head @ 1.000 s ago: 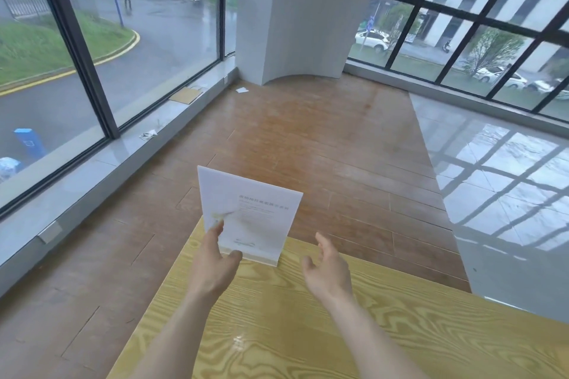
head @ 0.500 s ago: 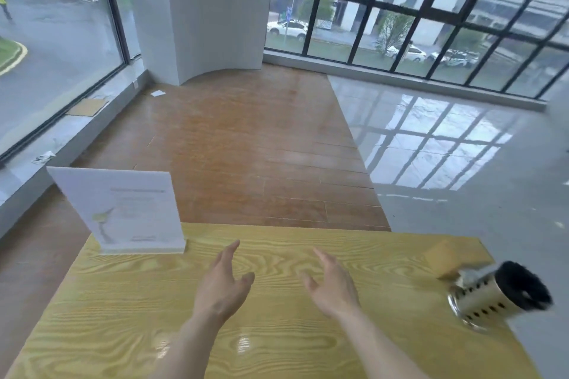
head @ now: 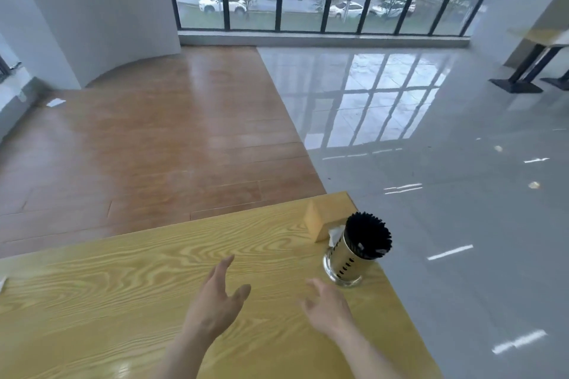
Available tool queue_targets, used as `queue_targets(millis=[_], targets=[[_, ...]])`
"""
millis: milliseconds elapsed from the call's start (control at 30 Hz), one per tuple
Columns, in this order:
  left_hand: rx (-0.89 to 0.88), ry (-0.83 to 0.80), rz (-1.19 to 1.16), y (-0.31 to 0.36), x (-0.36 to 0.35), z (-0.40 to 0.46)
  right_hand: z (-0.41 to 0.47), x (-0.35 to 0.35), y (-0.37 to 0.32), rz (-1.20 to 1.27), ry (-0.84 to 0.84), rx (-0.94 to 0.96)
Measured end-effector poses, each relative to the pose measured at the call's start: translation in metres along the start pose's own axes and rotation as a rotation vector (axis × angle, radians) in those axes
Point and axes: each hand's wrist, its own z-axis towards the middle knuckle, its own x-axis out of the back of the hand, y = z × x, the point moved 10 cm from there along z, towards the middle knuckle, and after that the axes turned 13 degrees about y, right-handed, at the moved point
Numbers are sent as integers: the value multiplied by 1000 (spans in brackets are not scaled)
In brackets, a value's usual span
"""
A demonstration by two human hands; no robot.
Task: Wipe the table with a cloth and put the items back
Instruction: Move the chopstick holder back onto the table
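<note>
Perforated steel cylinder holder (head: 345, 258) packed with black sticks stands near the yellow wood-grain desk (head: 138, 286)'s right edge, touching a tan wooden box (head: 317, 221). Both the left hand (head: 215, 301) and right hand (head: 328, 306) hover with fingers spread, holding nothing. Best to grip the holder low around its body, keeping it upright.

1. A small white object (head: 2, 283) at the left edge of the frame, on the table (head: 129, 280), is cut off and cannot be identified.
2. The wooden box (head: 320, 221) right of centre is partly hidden behind the metal holder (head: 345, 258).
3. Both forearms run off the bottom edge.
4. Motion blur softens everything.
</note>
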Motion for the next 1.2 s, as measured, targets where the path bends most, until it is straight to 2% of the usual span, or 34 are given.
queue_targets(millis=[200, 300, 400, 467, 633, 833, 1033, 1200], targets=[[-18, -110, 27, 81, -112, -1, 59, 55, 124, 93, -52, -209], [-36, -162, 50, 109, -149, 2, 76, 92, 153, 144, 28, -278], [-71, -180, 48, 138, -178, 7, 97, 127, 168, 234, 178, -304], [-93, -175, 53, 153, -191, 12, 108, 138, 166, 278, 230, -277], [-106, -166, 28, 173, -218, 23, 130, 131, 143, 399, 163, -135], [-58, -149, -71, 173, -232, 26, 134, 136, 129, 381, 176, -27], [-32, -132, -178, 154, -214, 22, 127, 120, 116, 281, 139, -15], [31, -59, -248, 106, -160, 24, 115, 74, 57, 230, 36, 66]])
